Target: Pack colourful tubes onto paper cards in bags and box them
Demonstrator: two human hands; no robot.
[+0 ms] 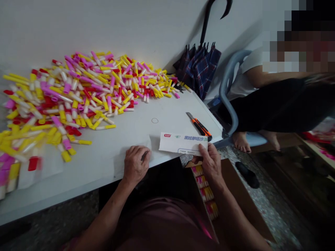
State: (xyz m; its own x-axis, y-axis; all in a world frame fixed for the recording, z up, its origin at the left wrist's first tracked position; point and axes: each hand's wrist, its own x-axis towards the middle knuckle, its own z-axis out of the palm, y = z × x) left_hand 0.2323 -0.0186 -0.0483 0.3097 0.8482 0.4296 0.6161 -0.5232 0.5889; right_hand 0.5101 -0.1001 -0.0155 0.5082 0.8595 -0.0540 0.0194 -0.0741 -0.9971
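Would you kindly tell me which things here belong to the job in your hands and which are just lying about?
Job in hand:
right hand holding a white printed packet
left hand on the table
heap of coloured tubes
carton of tubes

Lying about:
orange utility knife
rubber band
plaid umbrella
black slipper

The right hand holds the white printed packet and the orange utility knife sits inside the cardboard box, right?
No: the orange utility knife lies on the white table, not in the cardboard box, as the head view shows. The right hand holds the packet.

White wall (104, 24), speckled stone floor (272, 198), grey plastic chair (227, 87), white table (167, 118)
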